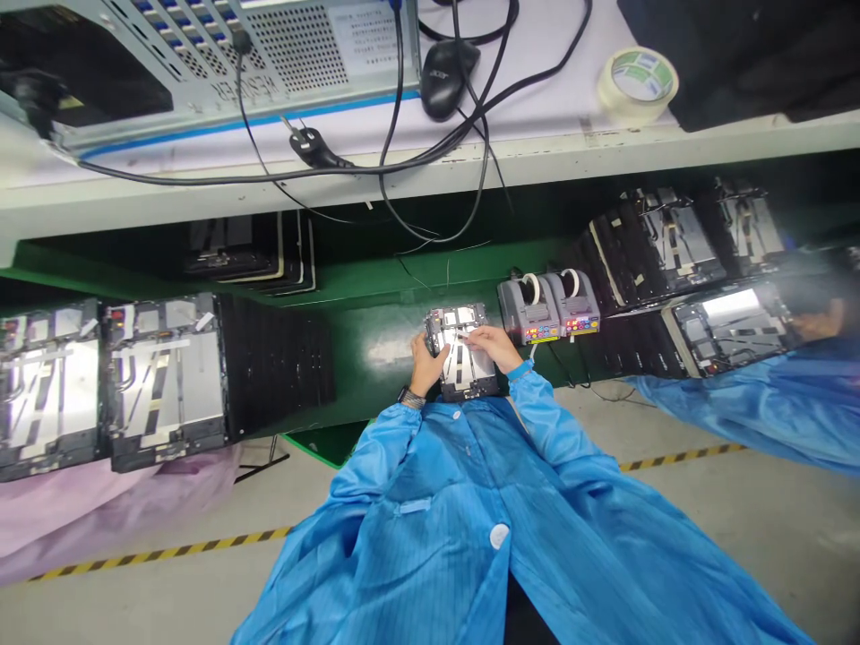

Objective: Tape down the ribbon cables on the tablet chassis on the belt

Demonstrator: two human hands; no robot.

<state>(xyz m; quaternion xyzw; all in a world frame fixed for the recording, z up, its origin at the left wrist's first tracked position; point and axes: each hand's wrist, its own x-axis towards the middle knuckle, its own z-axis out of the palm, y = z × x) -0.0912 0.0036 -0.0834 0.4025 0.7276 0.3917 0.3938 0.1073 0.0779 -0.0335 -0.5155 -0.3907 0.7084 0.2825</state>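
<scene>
An opened tablet [472, 369] with bare silver inner plates and dark ribbon strips lies on the green bench right in front of my body. My left hand [425, 367] grips its left edge, thumb over the face and fingers along the side. Over the upper right part of the tablet, my right hand [495, 346] pinches with thumb and forefinger at the silver surface. Whatever is between those fingertips is too small to make out. Just right of the tablet stand two grey tape dispensers [529, 309] with white rolls and lit displays.
Stacks of opened tablets [167, 381] stand at the left, more tablets [678, 237] at the right. A co-worker's blue sleeve [759, 385] reaches in from the right. The shelf above holds a computer case [302, 54], a mouse [447, 79], cables and a tape roll [637, 85].
</scene>
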